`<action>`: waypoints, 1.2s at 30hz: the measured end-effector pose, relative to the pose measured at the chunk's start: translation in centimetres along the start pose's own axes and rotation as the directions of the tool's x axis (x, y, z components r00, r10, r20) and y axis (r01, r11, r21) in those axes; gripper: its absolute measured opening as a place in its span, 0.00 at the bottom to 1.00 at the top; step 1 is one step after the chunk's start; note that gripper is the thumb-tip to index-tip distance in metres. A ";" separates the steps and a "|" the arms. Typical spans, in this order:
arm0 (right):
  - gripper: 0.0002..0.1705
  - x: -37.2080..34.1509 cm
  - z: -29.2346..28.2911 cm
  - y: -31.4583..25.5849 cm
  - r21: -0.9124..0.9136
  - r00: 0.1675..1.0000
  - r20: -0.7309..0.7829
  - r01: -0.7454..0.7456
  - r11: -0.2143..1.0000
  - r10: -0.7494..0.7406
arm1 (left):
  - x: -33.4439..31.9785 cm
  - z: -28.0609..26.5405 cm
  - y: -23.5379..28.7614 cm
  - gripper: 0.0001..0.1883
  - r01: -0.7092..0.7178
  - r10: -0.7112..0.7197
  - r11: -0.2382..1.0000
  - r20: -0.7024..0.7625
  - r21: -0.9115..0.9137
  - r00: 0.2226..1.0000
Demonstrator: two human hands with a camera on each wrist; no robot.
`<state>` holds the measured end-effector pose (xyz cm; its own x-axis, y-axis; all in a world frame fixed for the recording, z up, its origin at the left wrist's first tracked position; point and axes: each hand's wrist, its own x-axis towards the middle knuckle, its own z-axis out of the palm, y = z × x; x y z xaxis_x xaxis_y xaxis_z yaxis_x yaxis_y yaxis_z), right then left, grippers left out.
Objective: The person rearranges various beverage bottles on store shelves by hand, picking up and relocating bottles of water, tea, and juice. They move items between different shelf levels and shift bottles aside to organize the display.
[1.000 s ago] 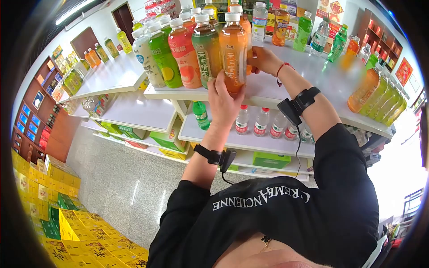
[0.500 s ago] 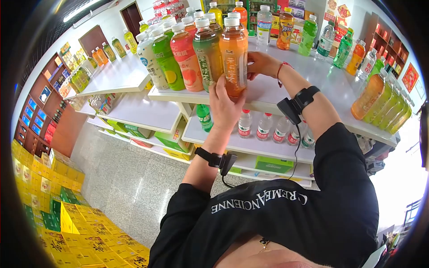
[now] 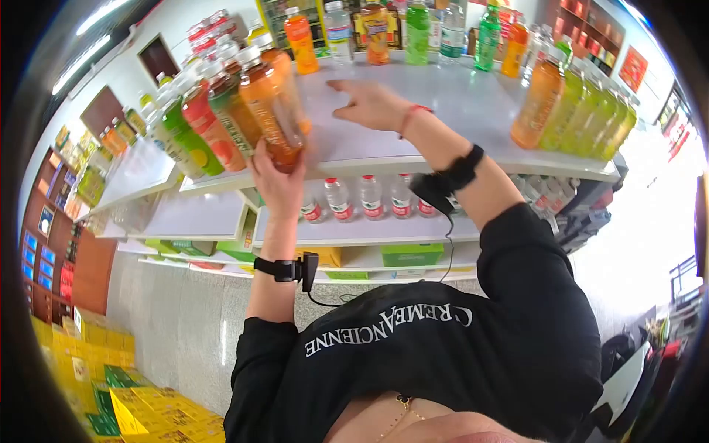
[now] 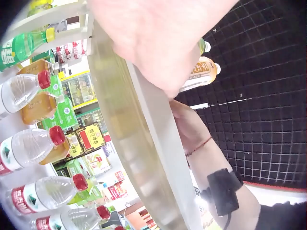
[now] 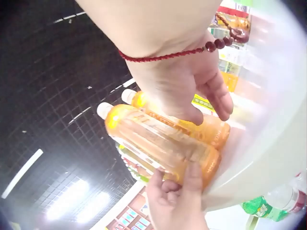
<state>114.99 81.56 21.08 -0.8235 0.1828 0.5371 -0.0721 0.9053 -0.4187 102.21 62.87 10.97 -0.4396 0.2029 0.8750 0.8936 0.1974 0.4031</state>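
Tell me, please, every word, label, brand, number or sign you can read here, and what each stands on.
"CREMEANCIENNE": on the black top, upside down in the head view.
Orange bottle at the left hand: label too blurred to read.
Red-capped bottles: red label characters, too small to read surely.
Green bottle with yellow cap: characters cut off, uncertain.
Yellow cartons: print too blurred.
No number is legible.

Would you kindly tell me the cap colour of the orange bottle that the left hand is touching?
White; the cap shows best in the right wrist view.
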 end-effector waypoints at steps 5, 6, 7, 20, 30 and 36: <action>0.25 -12.6 -9.1 1.6 -0.093 0.628 -0.772 -0.266 0.959 0.100 | 0.1 0.2 -0.1 0.36 -0.100 0.098 0.995 -0.080 -0.015 0.992; 0.27 -16.1 -11.1 4.0 -0.203 0.537 -0.841 -0.424 0.882 0.064 | -0.1 0.6 0.1 0.36 -0.074 0.072 0.997 -0.071 -0.027 0.995; 0.29 -18.7 -11.7 5.9 -0.276 0.451 -0.892 -0.569 0.775 0.013 | -0.3 0.4 -0.2 0.36 -0.049 0.047 0.999 -0.058 -0.022 0.997; 0.38 -20.5 -13.1 8.3 -0.177 0.464 -0.771 -0.813 0.554 0.436 | -0.2 0.2 -0.2 0.36 -0.062 0.062 0.998 -0.032 0.000 0.998; 0.41 -19.3 -12.7 9.3 -0.192 0.487 -0.774 -0.789 0.583 0.404 | 0.0 0.5 -0.7 0.37 -0.127 0.132 0.991 -0.117 0.046 0.984; 0.45 -19.9 -16.2 13.0 -0.331 0.620 -0.577 -0.773 0.541 0.532 | 0.1 0.2 -0.5 0.37 -0.101 0.098 0.994 -0.107 -0.028 0.989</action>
<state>139.60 95.92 16.82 -0.2236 0.8161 0.5330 0.7837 0.4757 -0.3995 101.67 62.98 10.80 -0.3380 0.1176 0.9338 0.9357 0.1486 0.3200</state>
